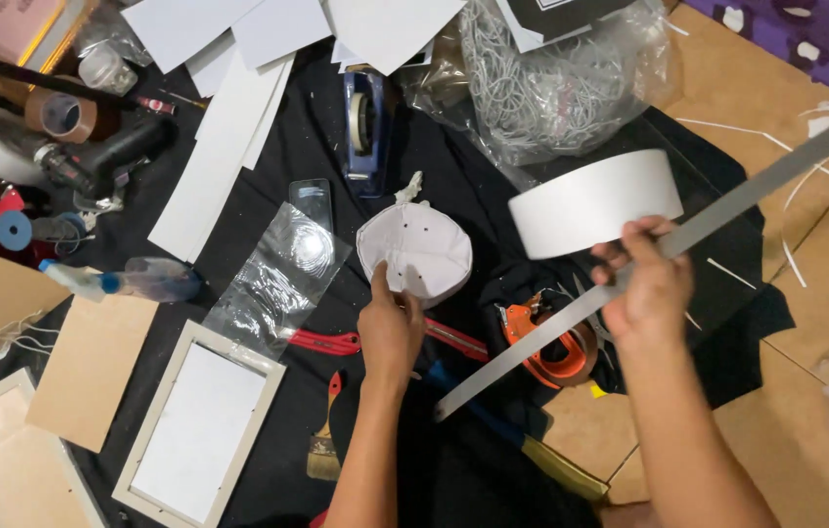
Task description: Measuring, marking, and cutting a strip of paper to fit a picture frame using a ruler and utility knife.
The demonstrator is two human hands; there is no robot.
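Head camera looking straight down, and the right hand (651, 286) is closed around a long grey metal ruler (688, 235), which runs on a slant from seven o'clock up to one o'clock across the frame. That same hand also pinches a curled white paper strip (592, 202), sitting at twelve o'clock of the knuckles. Over to the left hand (390, 328): fingers loosely curled, index finger stretched out and touching the lower edge of a white cap (416, 249) that lies on the black cloth (453, 186). It grips nothing that I can see.

Around them, plenty of clutter. An orange tape dispenser (546, 342) sits just beside the right wrist, at eight o'clock of it. Red-handled scissors (331, 342) lie at nine o'clock of the left hand, with a paintbrush (324, 445) below at seven o'clock. A clear plastic sleeve (277, 279) rests at ten o'clock of that hand, and a white picture frame (197, 430) lies at the bottom left. A blue tape dispenser (363, 122) stands at twelve o'clock of the cap, white paper sheets (238, 108) are fanned along the top, and a bag of grey shredded filler (556, 83) sits upper right.
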